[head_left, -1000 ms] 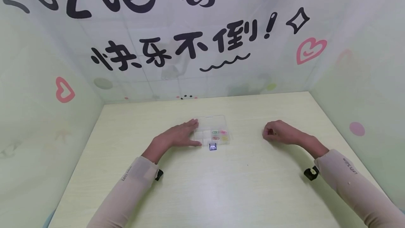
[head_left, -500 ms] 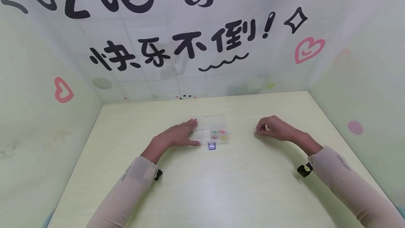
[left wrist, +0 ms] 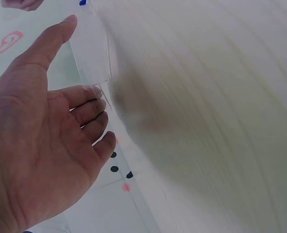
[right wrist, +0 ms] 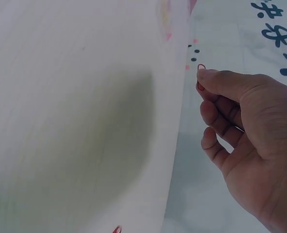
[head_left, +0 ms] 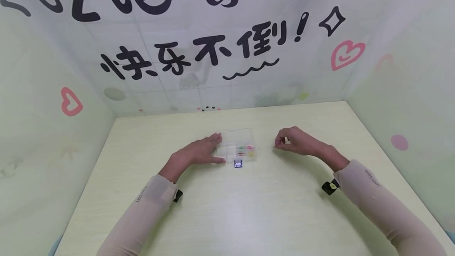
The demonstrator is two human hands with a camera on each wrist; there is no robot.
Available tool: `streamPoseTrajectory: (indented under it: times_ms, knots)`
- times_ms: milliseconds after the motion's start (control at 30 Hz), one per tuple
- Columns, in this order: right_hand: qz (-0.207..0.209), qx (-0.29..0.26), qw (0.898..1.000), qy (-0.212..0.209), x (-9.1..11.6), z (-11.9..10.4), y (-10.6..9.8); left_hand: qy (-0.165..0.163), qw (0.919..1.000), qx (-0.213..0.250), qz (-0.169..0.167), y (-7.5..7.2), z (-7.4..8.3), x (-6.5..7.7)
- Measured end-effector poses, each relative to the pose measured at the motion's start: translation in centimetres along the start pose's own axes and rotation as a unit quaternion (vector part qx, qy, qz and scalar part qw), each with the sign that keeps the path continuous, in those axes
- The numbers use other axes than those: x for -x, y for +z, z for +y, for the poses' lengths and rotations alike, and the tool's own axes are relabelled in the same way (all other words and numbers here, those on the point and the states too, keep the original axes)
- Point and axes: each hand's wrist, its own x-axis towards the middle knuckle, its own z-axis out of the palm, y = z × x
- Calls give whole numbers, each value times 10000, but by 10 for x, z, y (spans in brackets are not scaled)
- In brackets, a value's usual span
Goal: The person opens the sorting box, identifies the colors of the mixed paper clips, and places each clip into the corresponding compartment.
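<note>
A clear plastic compartment box [head_left: 231, 135] lies on the table with its lid laid back. Its right compartments hold a green paper clip [head_left: 241, 147], a pink paper clip [head_left: 250, 147], a red paper clip [head_left: 241, 154] and a yellow one [head_left: 251, 154]. My left hand [head_left: 202, 151] rests at the box's left side, thumb and fingers spread along it; the left wrist view shows the fingertips right at the clear edge [left wrist: 91, 48]. Right of the box, my right hand [head_left: 296, 141] pinches another red paper clip [right wrist: 200, 86] between thumb and forefinger.
A small blue-and-white piece [head_left: 237, 164] sits at the box's front edge. At the bottom of the right wrist view, a small red looped thing [right wrist: 117, 229] lies on the table. A printed curtain [head_left: 170, 94] closes off the table's back edge.
My right hand has moved left toward the box, and the red paper clip now shows at its fingertips. The left hand and the box have stayed in place.
</note>
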Motion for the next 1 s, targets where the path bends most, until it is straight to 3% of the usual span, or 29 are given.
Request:
streamPoseTrajectory:
  times_ms: [667, 1000]
  knots:
    - [39, 2, 9967, -809, -51, -40, 25, 12, 10000, -26, 22, 1, -2, -4]
    - [-89, 140, 9965, -823, -68, -50, 41, 22, 9999, 115, -13, -2, 1, -3]
